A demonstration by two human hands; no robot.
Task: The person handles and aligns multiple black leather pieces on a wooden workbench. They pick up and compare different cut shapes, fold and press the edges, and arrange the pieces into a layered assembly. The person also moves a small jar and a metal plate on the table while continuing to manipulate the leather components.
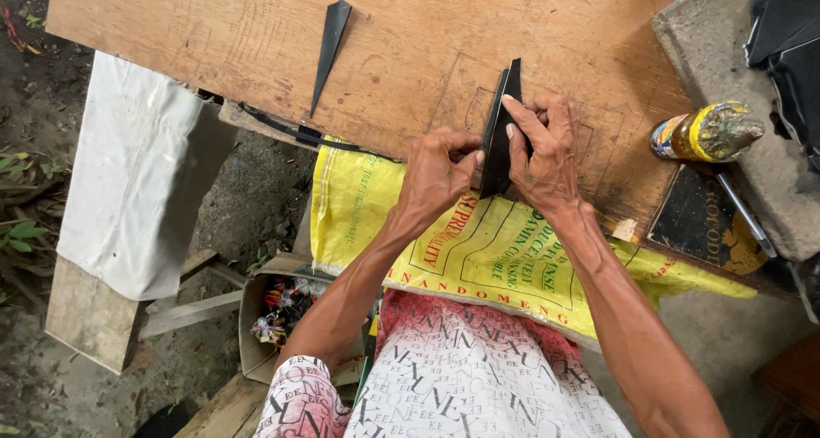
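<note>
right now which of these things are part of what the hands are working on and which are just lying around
In use:
- black pointed strip, pinched by the left hand and pressed by the right hand
- wooden board under it

Lying about:
- second black pointed strip
- grimy bottle
- yellow woven sack
- white cloth
- cardboard box of scraps

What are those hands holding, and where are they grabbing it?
Both hands press a black pointed strip on the wooden board: left hand at its lower left edge, right hand across its right side.
</note>
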